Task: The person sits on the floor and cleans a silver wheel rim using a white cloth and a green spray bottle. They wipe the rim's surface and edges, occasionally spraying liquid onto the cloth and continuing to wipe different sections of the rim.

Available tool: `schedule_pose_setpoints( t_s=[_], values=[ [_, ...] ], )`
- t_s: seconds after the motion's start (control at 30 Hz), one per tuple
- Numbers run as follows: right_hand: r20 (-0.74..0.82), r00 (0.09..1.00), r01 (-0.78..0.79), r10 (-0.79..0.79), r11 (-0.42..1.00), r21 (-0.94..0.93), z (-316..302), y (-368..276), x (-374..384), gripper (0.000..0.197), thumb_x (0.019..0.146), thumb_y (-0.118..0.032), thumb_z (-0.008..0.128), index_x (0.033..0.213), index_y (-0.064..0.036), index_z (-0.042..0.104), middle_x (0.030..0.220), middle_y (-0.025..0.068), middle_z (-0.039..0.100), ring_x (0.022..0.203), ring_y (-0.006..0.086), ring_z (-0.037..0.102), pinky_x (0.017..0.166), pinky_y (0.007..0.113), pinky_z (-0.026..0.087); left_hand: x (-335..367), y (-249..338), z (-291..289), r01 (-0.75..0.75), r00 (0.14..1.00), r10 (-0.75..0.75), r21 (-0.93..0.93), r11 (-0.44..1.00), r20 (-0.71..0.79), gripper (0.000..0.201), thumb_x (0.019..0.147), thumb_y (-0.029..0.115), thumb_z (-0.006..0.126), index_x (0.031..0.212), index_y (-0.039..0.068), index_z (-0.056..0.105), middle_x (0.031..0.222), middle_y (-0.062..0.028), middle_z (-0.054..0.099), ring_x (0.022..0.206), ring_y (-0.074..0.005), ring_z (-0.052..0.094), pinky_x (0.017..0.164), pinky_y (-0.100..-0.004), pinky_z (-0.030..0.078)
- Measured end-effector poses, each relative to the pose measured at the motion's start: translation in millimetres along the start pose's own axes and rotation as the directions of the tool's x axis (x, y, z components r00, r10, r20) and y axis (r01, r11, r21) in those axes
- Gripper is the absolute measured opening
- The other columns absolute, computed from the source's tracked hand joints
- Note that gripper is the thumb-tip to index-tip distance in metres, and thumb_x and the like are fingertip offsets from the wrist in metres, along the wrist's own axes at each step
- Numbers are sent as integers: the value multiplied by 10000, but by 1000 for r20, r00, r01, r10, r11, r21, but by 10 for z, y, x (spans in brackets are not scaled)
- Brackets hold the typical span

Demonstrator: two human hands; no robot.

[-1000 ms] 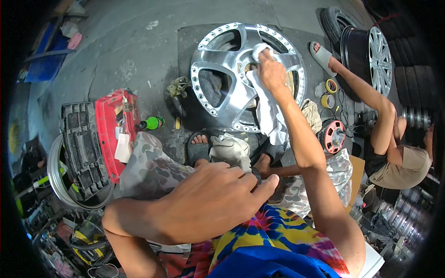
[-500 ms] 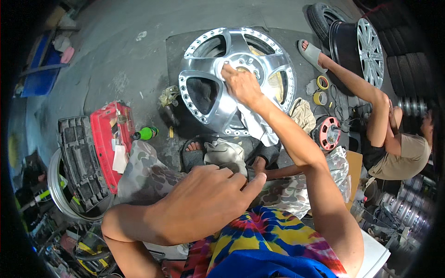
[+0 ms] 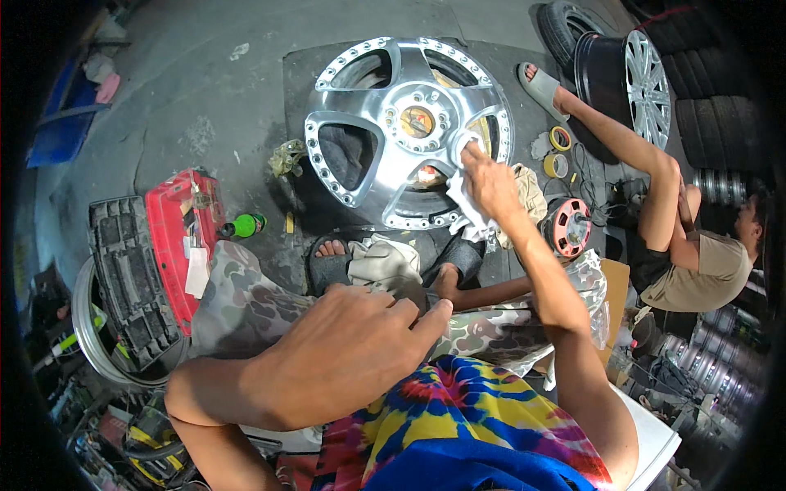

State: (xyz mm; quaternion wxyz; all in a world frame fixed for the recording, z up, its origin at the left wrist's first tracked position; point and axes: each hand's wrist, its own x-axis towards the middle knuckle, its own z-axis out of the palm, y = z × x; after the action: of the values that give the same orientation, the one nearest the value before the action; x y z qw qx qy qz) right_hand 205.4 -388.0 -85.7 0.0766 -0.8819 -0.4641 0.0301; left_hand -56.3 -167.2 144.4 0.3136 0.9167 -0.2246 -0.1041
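Note:
A polished silver alloy wheel rim [image 3: 403,168] with open spokes and a ring of bolts lies face up on a dark mat. My right hand [image 3: 489,184] presses a white cloth [image 3: 467,202] against a spoke at the wheel's right side, its fingers closed on the cloth, whose loose end hangs over the rim's lower edge. My left hand [image 3: 352,348] is near my body, above my camouflage trousers, away from the wheel. Its back faces up with the thumb out to the right; the other fingers bend down out of sight, so whether it is open or closed is unclear.
A red plastic case [image 3: 176,245] and a green bottle [image 3: 243,226] lie at the left. Tape rolls [image 3: 556,167], a beige cloth [image 3: 528,193] and a red-rimmed reel [image 3: 566,227] sit right of the wheel. Another person [image 3: 696,266] sits at far right, one leg stretched toward the wheel.
My right hand has slid the white cloth from beside the hub to the lower right spoke, uncovering the wheel's centre. My left hand holds its pose. The whole view has shifted slightly.

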Motion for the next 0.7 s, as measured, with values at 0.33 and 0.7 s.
schedule_pose_setpoints(
  t_s=[0.33, 0.7],
  values=[
    [-83, 993, -71, 84, 986, 154, 316, -1007, 29, 172, 880, -78, 609, 1039, -36, 661, 1223, 123, 670, 754, 410, 729, 684, 530, 599, 153, 57, 14, -59, 998, 59, 17, 998, 23, 380, 873, 95, 643, 1226, -46, 627, 802, -90, 678, 740, -256, 722, 615, -387, 534],
    [8, 993, -117, 117, 987, 112, 308, -1075, 40, 357, 868, -75, 588, 1213, -37, 676, 1308, 198, 701, 831, 407, 754, 733, 509, 612, 193, 71, 1, -43, 997, 41, 33, 998, 68, 456, 873, 94, 643, 1303, -58, 620, 827, -89, 681, 784, -254, 722, 669, -380, 546]
  ],
)
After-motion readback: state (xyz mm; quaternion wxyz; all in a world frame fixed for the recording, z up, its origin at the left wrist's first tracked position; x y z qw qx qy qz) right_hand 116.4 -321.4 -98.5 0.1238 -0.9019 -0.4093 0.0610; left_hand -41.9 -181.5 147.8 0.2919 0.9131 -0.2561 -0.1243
